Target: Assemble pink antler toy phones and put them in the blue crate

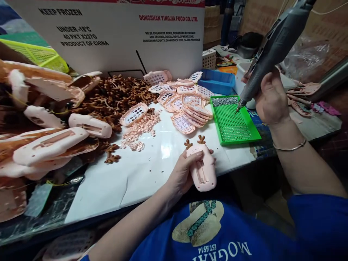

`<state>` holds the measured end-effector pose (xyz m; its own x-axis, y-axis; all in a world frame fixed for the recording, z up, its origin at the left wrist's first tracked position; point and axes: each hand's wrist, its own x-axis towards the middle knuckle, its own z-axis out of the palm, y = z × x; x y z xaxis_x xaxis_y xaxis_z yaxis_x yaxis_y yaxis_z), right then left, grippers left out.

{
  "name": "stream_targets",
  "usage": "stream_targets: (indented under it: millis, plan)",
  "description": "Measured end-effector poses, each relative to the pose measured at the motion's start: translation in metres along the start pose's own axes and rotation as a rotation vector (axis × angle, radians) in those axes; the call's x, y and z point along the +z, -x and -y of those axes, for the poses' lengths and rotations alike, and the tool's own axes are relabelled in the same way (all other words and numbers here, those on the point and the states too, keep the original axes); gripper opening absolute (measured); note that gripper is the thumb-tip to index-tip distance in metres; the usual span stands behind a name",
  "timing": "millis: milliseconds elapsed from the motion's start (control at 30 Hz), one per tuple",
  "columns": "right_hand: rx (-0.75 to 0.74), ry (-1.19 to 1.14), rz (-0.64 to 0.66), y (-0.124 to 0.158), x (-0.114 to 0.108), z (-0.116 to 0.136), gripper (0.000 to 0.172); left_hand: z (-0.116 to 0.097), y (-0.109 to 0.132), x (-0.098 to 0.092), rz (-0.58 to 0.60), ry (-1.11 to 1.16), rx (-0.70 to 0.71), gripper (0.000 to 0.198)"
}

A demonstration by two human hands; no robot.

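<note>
My left hand (185, 170) is closed around a pink plastic toy phone (208, 168) with brown antlers at its top. Its back faces up, showing a long battery slot and screw holes, and my thumb lies across it. My right hand (273, 98) grips a grey electric screwdriver (274, 50), raised and tilted. The bit points down over a green perforated tray (233, 127), where small silver screws (224, 101) lie heaped at the far end and others stand in the holes. Whether the bit carries a screw is too small to tell.
Pink shells with round holes (185, 123) pile up behind the toy phone. Brown antler pieces (122, 90) and small pink parts (138, 134) lie left of them. More pink housings (54, 145) crowd the left. A white carton (116, 54) and blue bin (217, 81) stand behind.
</note>
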<state>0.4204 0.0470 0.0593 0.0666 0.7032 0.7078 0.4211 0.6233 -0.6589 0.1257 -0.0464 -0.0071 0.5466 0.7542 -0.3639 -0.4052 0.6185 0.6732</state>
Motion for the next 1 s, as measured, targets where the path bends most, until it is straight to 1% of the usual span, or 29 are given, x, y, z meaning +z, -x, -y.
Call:
stream_targets:
  millis: [33,100,167,267,400,500,600,667,767,900,1000]
  plan:
    - [0.056,-0.107,0.03,-0.004,0.0,-0.003,0.032,0.002,-0.003,0.003,0.0,-0.016,-0.014,0.033]
    - [0.129,-0.304,0.036,-0.007,0.003,-0.001,0.036,0.004,-0.01,0.007,-0.021,-0.023,-0.009,0.03]
    - [0.152,-0.361,0.051,-0.004,0.011,0.006,0.04,0.006,-0.015,0.009,-0.035,-0.015,0.008,0.031]
    - [0.148,-0.399,0.051,0.004,0.026,0.013,0.04,0.008,-0.019,0.01,-0.052,-0.031,0.048,0.035]
    - [0.162,-0.402,-0.008,0.014,0.047,0.006,0.035,0.01,-0.021,0.011,-0.107,-0.085,0.118,0.039]
    - [0.174,-0.391,-0.059,0.019,0.059,-0.003,0.03,0.01,-0.022,0.011,-0.122,-0.094,0.114,0.039]
    - [0.135,-0.404,-0.102,0.022,0.067,-0.009,0.03,0.01,-0.022,0.01,-0.11,-0.1,0.098,0.038]
    - [0.113,-0.415,-0.117,0.023,0.07,-0.013,0.031,0.01,-0.022,0.009,-0.1,-0.103,0.088,0.038]
    - [0.109,-0.396,-0.094,0.026,0.071,-0.019,0.029,0.01,-0.02,0.008,-0.09,-0.101,0.079,0.035]
    - [0.058,-0.292,-0.088,0.028,0.069,-0.029,0.027,0.01,-0.019,0.007,-0.073,-0.09,0.084,0.032]
    - [0.034,-0.216,-0.08,0.028,0.068,-0.032,0.027,0.01,-0.02,0.007,-0.071,-0.089,0.093,0.033]
